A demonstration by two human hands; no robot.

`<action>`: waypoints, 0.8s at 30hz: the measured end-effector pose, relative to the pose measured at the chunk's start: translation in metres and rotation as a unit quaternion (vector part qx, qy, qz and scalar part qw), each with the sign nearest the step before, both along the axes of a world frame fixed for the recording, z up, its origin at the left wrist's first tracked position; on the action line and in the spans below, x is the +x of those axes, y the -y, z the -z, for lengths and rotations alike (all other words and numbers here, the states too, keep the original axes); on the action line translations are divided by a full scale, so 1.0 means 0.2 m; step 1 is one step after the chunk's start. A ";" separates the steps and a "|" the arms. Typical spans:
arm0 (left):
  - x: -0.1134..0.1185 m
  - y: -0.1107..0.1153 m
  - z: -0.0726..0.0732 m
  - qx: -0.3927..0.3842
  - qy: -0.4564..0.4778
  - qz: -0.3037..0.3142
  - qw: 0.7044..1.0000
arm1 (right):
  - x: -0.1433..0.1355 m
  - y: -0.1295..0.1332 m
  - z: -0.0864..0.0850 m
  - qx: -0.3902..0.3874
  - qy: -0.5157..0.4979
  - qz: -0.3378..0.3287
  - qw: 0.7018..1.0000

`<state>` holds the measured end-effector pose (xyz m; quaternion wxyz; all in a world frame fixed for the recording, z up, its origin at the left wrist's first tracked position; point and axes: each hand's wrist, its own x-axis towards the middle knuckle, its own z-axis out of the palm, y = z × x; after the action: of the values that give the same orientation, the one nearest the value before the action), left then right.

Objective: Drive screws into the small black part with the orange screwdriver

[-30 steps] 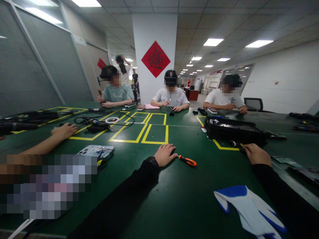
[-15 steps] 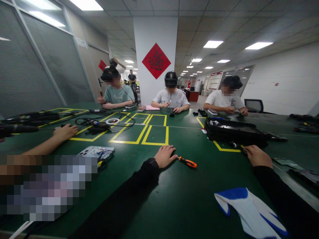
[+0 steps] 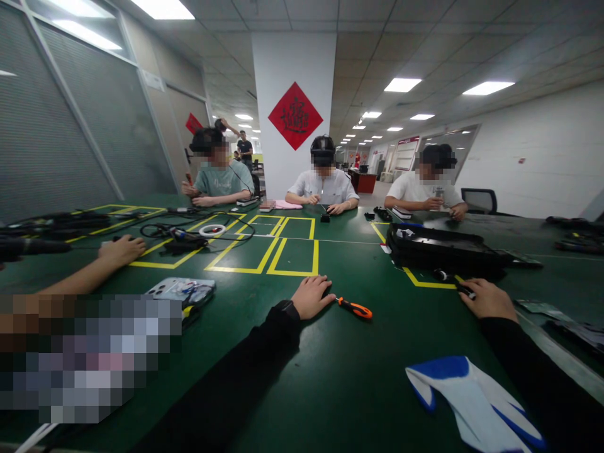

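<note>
My left hand (image 3: 311, 297) lies flat on the green table (image 3: 344, 377), fingers stretched out. Its thumb reaches the tip of an orange and black screwdriver (image 3: 356, 308). On the right, my right hand (image 3: 491, 299) has its fingers around the near end of a dark tool (image 3: 443, 275) with a rounded, partly shiny far end. What kind of tool it is I cannot make out. Closer to me lies a white and blue glove (image 3: 472, 393).
Beyond my right hand sits a black open case (image 3: 436, 245). Yellow tape (image 3: 292, 273) marks rectangles on the table. Cables (image 3: 182, 234) and a white ring-shaped coil (image 3: 212, 231) lie left. A neighbour's hand (image 3: 123, 250) rests at far left; several people sit opposite.
My right hand has shifted slightly on the dark tool, so more of its near end shows between finger and thumb. My left hand stays in place.
</note>
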<state>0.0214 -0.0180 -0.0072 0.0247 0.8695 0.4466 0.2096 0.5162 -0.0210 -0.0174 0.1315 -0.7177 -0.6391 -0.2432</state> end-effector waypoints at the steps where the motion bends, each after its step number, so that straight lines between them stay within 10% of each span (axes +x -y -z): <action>1: 0.00 0.00 0.00 0.000 0.000 -0.001 1.000 | 0.00 0.00 0.00 0.001 0.000 0.002 1.000; 24: -0.01 -0.01 0.01 0.015 0.005 0.011 1.000 | 0.05 -0.02 0.04 -0.008 -0.073 0.058 0.996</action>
<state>0.0192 -0.0170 -0.0088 0.0159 0.8736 0.4338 0.2199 0.5269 -0.0172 -0.0258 0.1578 -0.7706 -0.5867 -0.1925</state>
